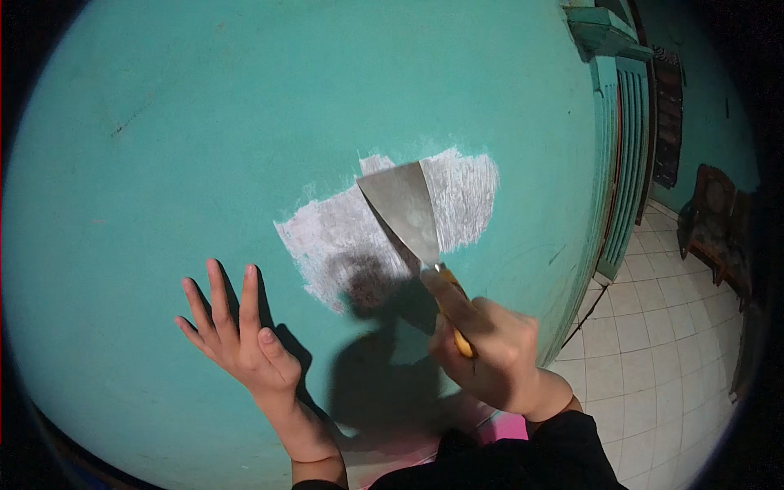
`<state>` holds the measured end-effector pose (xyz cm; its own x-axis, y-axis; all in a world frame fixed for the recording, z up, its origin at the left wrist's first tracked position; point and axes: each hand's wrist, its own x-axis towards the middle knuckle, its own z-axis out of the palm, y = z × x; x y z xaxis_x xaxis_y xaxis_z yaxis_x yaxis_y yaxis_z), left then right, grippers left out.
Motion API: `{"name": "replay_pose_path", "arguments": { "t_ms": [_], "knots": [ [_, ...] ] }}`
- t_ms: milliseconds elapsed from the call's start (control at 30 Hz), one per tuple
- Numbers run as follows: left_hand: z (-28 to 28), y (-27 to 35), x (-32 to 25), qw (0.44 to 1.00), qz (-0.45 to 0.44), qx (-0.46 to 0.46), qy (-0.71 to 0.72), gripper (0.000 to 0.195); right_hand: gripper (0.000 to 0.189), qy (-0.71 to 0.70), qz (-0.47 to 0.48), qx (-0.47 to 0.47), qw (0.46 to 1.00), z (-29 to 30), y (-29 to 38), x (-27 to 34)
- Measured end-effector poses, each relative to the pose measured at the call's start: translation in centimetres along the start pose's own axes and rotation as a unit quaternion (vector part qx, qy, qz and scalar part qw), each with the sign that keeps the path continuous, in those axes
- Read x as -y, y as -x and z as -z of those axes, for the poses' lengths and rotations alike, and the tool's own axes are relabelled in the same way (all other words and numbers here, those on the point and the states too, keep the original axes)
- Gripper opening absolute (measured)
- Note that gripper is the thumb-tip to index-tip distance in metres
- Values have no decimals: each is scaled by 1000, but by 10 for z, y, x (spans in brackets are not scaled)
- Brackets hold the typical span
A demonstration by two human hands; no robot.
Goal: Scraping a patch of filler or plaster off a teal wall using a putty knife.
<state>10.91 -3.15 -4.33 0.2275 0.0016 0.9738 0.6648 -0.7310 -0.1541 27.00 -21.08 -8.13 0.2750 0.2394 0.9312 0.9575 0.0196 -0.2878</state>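
A green painted wall (184, 153) fills most of the view and bears an irregular patch of white filler (462, 196). My right hand (490, 355) grips the yellowish handle of a broad metal putty knife (404, 202). The blade's wide edge points up and lies over the middle of the white patch; a dark shadow runs along its left side. Left of and below the patch, my left hand (242, 337) is raised at the wall with its fingers spread and holds nothing. Whether the palm presses on the wall cannot be told.
Green moulded trim (628, 153) stands along the wall's right edge. Beyond it are a pale tiled floor (649, 343) and dark wooden furniture (710, 214). A pink surface (505, 429) shows below my right hand. My shadow falls on the wall's lower middle.
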Motion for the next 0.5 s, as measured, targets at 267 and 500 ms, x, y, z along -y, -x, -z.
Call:
{"name": "replay_pose_path", "arguments": {
  "t_ms": [267,500],
  "knots": [
    [1,1,-2,1000,2,-3,2,57,56,-19,0,37,999,8,2,0],
    [-7,-1,-4,1000,-3,-5,1,57,54,-3,-17,-4,1000,-5,5,-7]
  ]
}}
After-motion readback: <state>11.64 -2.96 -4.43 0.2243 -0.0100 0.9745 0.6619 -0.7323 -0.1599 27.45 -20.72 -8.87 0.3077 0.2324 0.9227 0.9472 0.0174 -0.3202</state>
